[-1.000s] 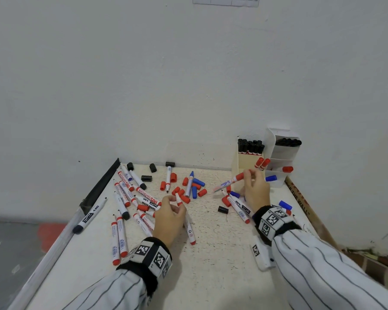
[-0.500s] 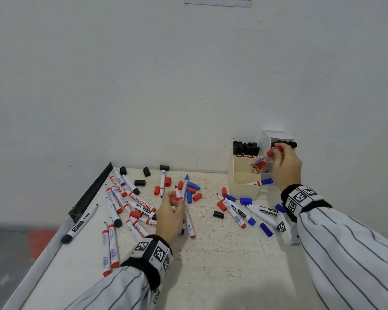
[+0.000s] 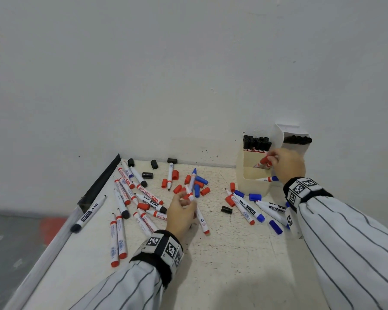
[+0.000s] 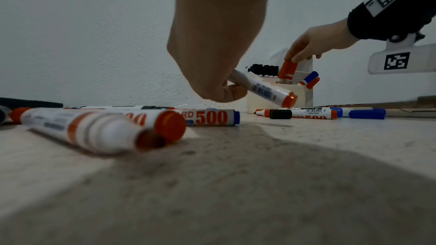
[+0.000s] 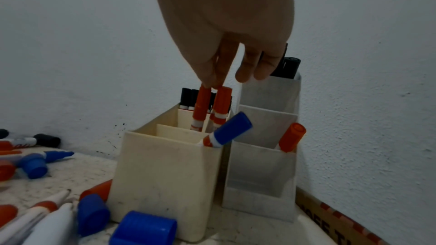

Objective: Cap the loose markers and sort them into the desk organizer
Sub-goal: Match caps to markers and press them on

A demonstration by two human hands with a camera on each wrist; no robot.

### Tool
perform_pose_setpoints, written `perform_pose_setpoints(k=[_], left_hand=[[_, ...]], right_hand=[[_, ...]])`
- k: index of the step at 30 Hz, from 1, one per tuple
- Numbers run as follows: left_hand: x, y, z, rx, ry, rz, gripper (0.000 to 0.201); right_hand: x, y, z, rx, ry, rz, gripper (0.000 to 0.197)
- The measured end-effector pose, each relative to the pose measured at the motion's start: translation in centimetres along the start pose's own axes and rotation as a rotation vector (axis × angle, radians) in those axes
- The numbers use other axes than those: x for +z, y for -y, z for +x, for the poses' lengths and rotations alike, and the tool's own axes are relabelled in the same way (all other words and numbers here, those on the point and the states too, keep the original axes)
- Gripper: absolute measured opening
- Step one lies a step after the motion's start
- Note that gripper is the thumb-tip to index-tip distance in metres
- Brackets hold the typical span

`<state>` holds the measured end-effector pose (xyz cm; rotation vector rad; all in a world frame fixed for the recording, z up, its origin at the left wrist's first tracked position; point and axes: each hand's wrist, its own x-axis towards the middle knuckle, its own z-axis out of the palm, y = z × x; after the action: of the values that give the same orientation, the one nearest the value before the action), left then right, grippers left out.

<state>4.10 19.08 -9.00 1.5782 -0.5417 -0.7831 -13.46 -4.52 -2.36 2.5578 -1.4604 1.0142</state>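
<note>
Right hand (image 5: 226, 31) pinches red-capped white plastic marker (image 5: 200, 107), upper right of head frame, lowering into cream plastic desk organizer (image 5: 165, 170). Left hand (image 3: 180, 212) grips uncapped red marker (image 4: 261, 88), centre, over desk (image 3: 222, 253). Markers light, stiff, slick; hold mid-barrel.

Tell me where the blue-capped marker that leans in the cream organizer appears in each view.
Head: blue-capped marker right of centre, under the right hand.
Left wrist: right of centre, far behind.
Right wrist: centre, in the front compartment.
Shared landmark: cream organizer.
</note>
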Motion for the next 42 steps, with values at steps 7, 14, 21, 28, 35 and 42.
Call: perform_pose_setpoints(k=[7, 14, 21, 28, 35, 42], left_hand=[[0.0, 0.2, 0.1, 0.027, -0.014, -0.030, 0.029], [-0.1, 0.2, 0.3, 0.032, -0.031, -0.011, 0.029], [0.0, 0.1, 0.2, 0.031, 0.033, -0.023, 0.027], [0.2, -0.4, -0.4, 0.058, 0.070, -0.040, 0.035], [0.2, 0.1, -0.3, 0.114, 0.149, 0.102, 0.033], [0.2, 0.3, -0.2, 0.122, 0.178, 0.093, 0.032]], right_hand=[[0.9, 2.0, -2.1, -0.022, -0.078, 0.119, 0.016], [3.7, 6.4, -5.1, -0.247, 0.678, 0.111, 0.031], [6.3, 6.5, -6.7, -0.304, 0.786, -0.284, 0.039], [5.0, 7.7, -6.0, -0.070, 0.429, 0.340, 0.026], [3.2, 10.0, -6.5, 0.056, 0.357, 0.842, 0.026], [2.7, 10.7, -7.2, -0.011, 0.553, 0.814, 0.020]])
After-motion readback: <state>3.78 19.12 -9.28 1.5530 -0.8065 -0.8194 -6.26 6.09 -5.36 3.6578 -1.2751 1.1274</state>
